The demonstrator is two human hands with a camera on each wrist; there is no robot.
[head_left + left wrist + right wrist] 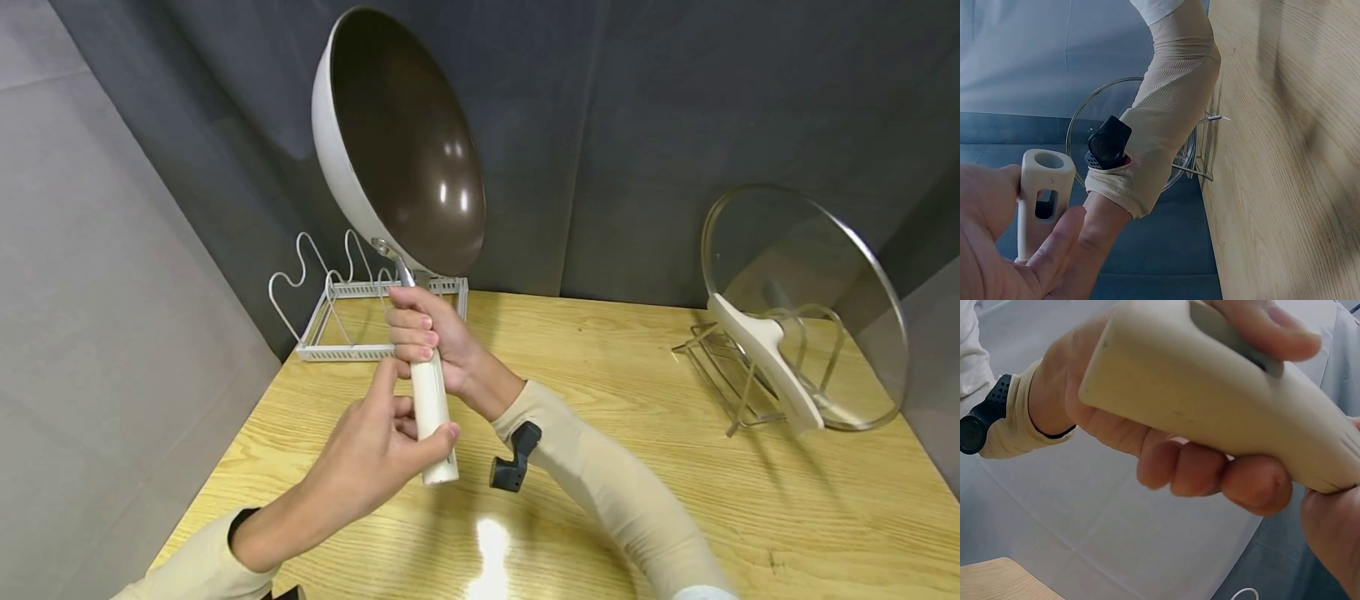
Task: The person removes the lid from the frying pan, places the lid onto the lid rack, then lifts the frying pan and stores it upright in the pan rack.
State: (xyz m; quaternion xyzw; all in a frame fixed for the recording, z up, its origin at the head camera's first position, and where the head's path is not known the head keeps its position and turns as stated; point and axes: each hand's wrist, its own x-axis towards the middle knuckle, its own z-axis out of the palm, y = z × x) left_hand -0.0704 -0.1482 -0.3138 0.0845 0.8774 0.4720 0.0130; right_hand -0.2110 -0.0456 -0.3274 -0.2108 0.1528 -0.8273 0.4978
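A wok [408,142], white outside and brown inside, is tilted up above the table with its bowl at the top and its pale handle [431,398] pointing down. My right hand [435,333] grips the handle's upper part, fingers wrapped round it just below the metal neck. Lower down, my left hand [367,450] holds the handle near its end, the thumb laid across it. In the left wrist view the handle's end [1047,161] shows a slot through it. The right wrist view shows the handle [1204,406] close up, with curled fingertips under it.
Behind the hands, a white wire rack [345,353] stands at the table's back left. On the right, a glass lid [825,250] with a pale handle leans in a metal wire stand [738,417]. Dark cloth [645,150] hangs behind the wooden table [585,358].
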